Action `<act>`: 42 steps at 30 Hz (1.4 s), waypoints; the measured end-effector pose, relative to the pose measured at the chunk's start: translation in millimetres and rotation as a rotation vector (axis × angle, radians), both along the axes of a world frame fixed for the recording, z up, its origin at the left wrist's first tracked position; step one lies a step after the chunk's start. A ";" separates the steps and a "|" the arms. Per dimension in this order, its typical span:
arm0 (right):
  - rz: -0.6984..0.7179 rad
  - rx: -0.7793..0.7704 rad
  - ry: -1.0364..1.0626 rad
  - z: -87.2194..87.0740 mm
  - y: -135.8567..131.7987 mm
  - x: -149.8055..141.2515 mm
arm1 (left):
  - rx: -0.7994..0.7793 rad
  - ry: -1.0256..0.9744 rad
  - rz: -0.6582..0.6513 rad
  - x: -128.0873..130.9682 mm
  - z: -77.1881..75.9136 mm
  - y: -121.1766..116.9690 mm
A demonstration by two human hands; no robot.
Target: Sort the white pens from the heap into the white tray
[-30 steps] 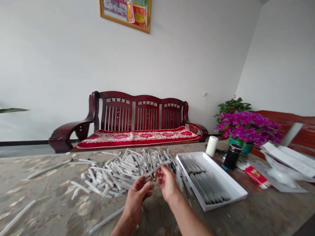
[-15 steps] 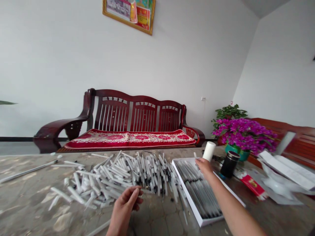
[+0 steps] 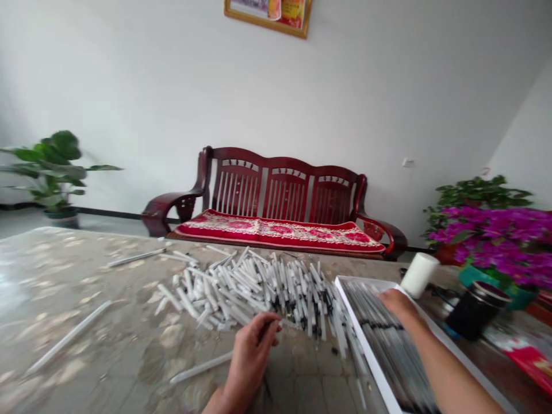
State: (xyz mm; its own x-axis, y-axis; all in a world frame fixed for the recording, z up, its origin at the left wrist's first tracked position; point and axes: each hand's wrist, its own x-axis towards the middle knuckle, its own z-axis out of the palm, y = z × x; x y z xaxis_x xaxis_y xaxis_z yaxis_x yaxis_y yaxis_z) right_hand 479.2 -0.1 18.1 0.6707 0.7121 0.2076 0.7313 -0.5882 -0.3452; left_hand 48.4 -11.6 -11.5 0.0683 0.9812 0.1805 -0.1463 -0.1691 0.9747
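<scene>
My left hand [image 3: 253, 352] is over the near side of a loose pile of pale translucent tubes [image 3: 241, 287], several with dark ends. Its thumb and fingertips are pinched together, with a small pale bit showing between them; a pale tube lies just beyond, and I cannot tell whether it is gripped. My right hand [image 3: 395, 302] reaches into the far part of a shallow white box [image 3: 360, 339], its fingers bunched low over rows of similar dark-tipped tubes [image 3: 386, 351]. Those fingertips are blurred and partly hidden, so what they grip does not show.
Right of the box stand a white cylinder [image 3: 420, 275], a black cup [image 3: 476, 310] and purple flowers [image 3: 495, 241] in a green pot. A red packet [image 3: 532, 359] lies at far right. Loose tubes [image 3: 71, 336] lie on the patterned table at left. Behind is a wooden bench [image 3: 284, 190].
The view has swung left. My right hand has dropped from above the box's far edge down onto the tubes, and the tube tip above its fingers no longer shows. My left hand stays by the pile.
</scene>
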 end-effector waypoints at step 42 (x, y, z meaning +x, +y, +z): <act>0.972 0.650 -0.404 -77.6 -40.8 -310.9 | -0.267 1.467 0.612 -245.0 15.5 37.8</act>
State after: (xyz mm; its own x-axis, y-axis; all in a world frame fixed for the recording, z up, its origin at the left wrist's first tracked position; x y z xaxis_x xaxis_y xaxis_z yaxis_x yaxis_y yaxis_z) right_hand 168.2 -40.9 -59.5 -0.2730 0.5663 0.7777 0.8905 0.4546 -0.0184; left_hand -196.7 26.2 4.0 -0.3747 0.9160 0.1432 0.9150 0.3404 0.2164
